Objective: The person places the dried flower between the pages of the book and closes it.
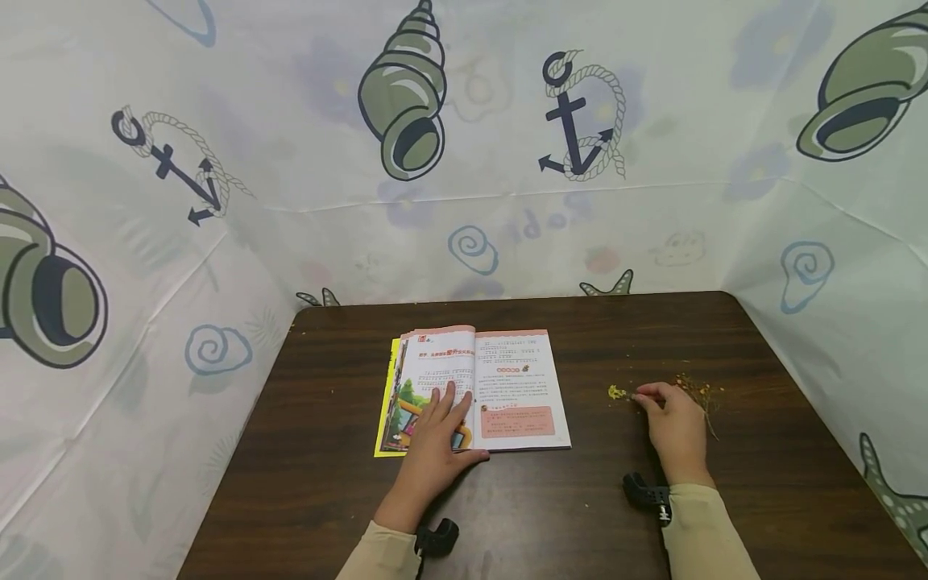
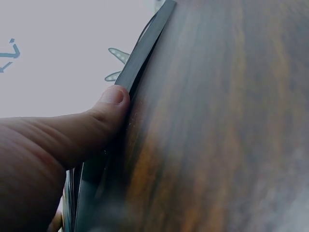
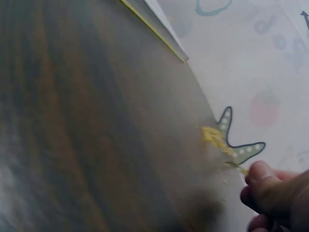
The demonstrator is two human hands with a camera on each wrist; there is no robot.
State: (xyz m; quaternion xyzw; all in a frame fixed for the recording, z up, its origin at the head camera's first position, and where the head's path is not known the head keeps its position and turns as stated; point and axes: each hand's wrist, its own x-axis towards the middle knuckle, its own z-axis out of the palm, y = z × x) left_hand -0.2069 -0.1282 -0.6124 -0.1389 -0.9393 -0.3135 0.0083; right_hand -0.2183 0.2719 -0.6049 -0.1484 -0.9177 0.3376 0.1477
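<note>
An open book (image 1: 515,379) with printed pages lies on the dark wooden table. My left hand (image 1: 438,431) rests on its left page with fingers spread, the thumb (image 2: 113,99) along the book's lower edge. To the right of the book, my right hand (image 1: 674,419) pinches the stem of a small yellow flower (image 1: 617,392) between thumb and fingertips. In the right wrist view the yellow flower (image 3: 215,137) points away from the fingertips. Beside and partly behind that hand lies a small bunch of dried flowers (image 1: 699,392) with thin stems.
The brown table (image 1: 312,491) has rounded far corners, and small crumbs are scattered near the flowers. A pale cloth (image 1: 507,242) printed with shells and anchors hangs behind and along both sides. Each wrist wears a black camera strap (image 1: 652,495).
</note>
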